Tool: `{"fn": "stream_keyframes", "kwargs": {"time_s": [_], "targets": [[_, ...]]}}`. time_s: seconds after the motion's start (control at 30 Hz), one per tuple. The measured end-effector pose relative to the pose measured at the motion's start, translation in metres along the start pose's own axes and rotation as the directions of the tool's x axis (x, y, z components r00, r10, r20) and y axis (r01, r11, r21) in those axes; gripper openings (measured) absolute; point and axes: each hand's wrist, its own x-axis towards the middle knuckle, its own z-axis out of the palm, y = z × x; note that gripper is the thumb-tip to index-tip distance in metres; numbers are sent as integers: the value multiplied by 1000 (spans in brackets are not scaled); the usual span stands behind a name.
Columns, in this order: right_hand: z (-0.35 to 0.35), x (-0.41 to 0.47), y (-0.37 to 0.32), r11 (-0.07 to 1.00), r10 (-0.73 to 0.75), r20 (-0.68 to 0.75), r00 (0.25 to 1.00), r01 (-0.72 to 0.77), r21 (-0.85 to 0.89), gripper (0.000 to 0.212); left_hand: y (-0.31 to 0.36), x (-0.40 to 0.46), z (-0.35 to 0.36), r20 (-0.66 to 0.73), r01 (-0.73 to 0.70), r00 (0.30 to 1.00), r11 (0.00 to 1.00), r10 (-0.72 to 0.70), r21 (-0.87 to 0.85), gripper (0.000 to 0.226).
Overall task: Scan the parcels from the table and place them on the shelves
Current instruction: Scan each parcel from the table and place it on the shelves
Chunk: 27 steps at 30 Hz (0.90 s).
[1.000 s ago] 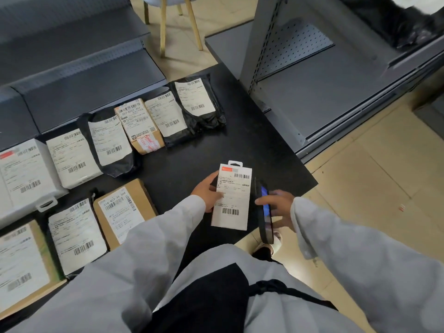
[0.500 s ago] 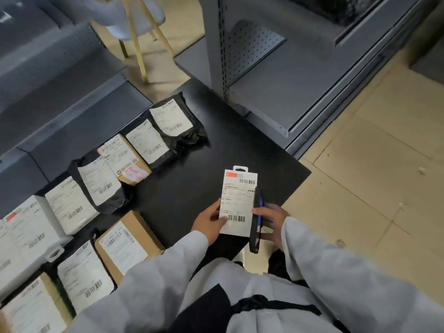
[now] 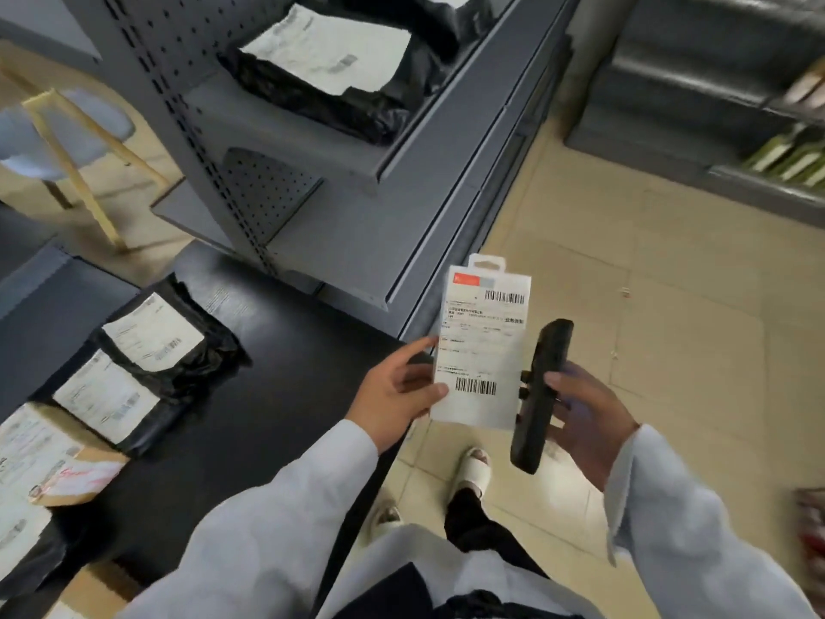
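My left hand (image 3: pixel 395 395) grips a flat white parcel (image 3: pixel 484 346) by its left edge, label and barcodes facing up, held off the table's right corner over the floor. My right hand (image 3: pixel 585 413) holds a black phone scanner (image 3: pixel 540 395) edge-on just right of the parcel. The black table (image 3: pixel 277 395) at left carries black bag parcels (image 3: pixel 156 346) and a brown box (image 3: pixel 67 471), all with white labels. The grey metal shelf unit (image 3: pixel 357 243) stands ahead, with a black bag parcel (image 3: pixel 330 78) on an upper shelf.
A wooden stool (image 3: pixel 67 140) stands at the far left beyond the table. Another dark shelf unit (image 3: pixel 696 96) with small items sits at the upper right. Beige tiled floor (image 3: pixel 647 306) spreads between the shelves. My feet show below the parcel.
I have turned right from the table toward the shelf unit. Both hands lifted the white parcel and the phone away from the tabletop, and an upper shelf with a bag parcel came into view.
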Motion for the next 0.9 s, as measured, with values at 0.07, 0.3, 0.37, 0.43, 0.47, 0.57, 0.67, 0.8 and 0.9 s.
{"fn": "stream_keyframes", "kwargs": {"time_s": [0.07, 0.3, 0.37, 0.43, 0.47, 0.57, 0.67, 0.8, 0.9], "targets": [[-19, 2, -26, 996, -61, 23, 998, 60, 66, 87, 31, 11, 17, 12, -43, 999, 999, 43, -4, 55], [-70, 12, -100, 960, -265, 101, 959, 252, 123, 84, 114, 49, 75, 70, -126, 990, 992, 125, 11, 49], [-81, 19, -119, 945, -322, 120, 939, 313, 93, 97, 131, 63, 91, 68, -158, 985, 987, 157, 10, 51], [-91, 31, -136, 932, -362, 124, 924, 356, 69, 96, 145, 79, 106, 57, -189, 980, 982, 189, 9, 55], [-96, 38, -143, 926, -378, 123, 918, 373, 63, 93, 151, 87, 114, 40, -202, 979, 979, 202, 3, 55], [-107, 58, -162, 915, -403, 120, 907, 400, 55, 109, 164, 106, 131, 4, -244, 970, 970, 244, -6, 57], [-115, 81, -178, 912, -410, 108, 906, 404, 74, 118, 172, 124, 142, -26, -245, 969, 969, 244, -14, 55], [-122, 112, -201, 917, -397, 131, 908, 387, 97, 118, 194, 152, 154, -77, -233, 970, 973, 232, 3, 54], [-125, 146, -231, 914, -404, 148, 903, 396, 83, 118, 212, 192, 161, -119, -252, 961, 968, 251, 1, 53]]}}
